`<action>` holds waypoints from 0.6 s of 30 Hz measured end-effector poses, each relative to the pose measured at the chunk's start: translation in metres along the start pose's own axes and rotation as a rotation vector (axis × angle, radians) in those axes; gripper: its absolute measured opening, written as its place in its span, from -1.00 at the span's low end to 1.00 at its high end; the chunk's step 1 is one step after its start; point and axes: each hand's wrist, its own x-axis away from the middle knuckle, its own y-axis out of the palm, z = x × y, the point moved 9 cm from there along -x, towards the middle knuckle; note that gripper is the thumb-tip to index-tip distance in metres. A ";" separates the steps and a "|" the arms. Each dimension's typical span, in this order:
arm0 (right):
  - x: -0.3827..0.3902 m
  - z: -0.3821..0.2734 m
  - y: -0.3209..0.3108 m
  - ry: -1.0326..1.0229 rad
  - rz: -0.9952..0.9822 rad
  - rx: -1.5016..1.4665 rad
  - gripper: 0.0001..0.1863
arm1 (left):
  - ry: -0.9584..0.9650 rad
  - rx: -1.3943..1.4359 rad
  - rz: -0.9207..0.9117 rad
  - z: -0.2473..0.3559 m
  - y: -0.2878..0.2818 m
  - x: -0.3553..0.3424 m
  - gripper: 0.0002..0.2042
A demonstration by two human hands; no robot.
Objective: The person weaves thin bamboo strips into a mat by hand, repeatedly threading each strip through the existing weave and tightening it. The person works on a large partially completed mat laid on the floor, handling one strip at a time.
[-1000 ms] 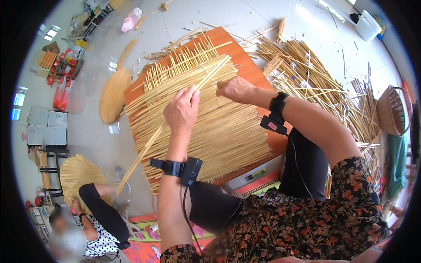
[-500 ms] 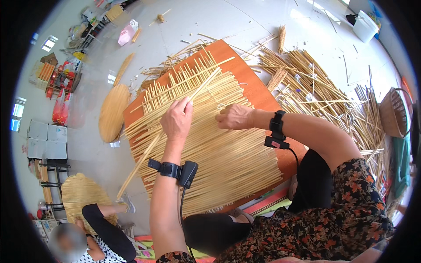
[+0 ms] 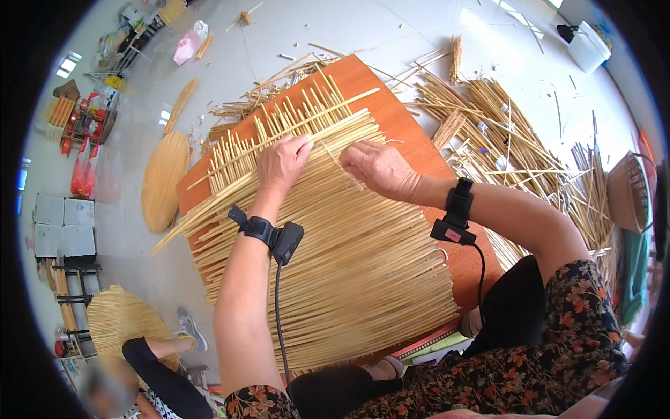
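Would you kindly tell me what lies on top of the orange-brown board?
A mat of pale stalks lies on the board, leaving some edges bare. The board's surface under the mat is hidden.

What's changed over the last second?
The left hand swung the long straw from slanting across the mat to lying nearly in line with its rows; the straw's lower end moved away from the person, now jutting past the mat's left side. No release visible. Unchanged: straw in hand, right hand curled by the thin cord.
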 end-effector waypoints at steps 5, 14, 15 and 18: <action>-0.001 0.037 0.012 0.335 -0.007 -0.205 -0.87 | -0.011 0.051 0.001 -0.014 0.009 -0.004 -0.75; 0.002 0.060 0.037 0.722 -0.014 -0.362 -0.82 | -0.006 0.037 -0.010 -0.013 0.015 -0.009 -0.75; 0.002 0.056 0.034 0.645 0.015 -0.308 -0.83 | 0.002 0.033 -0.014 -0.012 0.015 -0.010 -0.75; -0.005 0.040 0.022 0.365 0.098 -0.130 -0.86 | 0.038 0.038 0.003 -0.017 0.014 -0.012 -0.76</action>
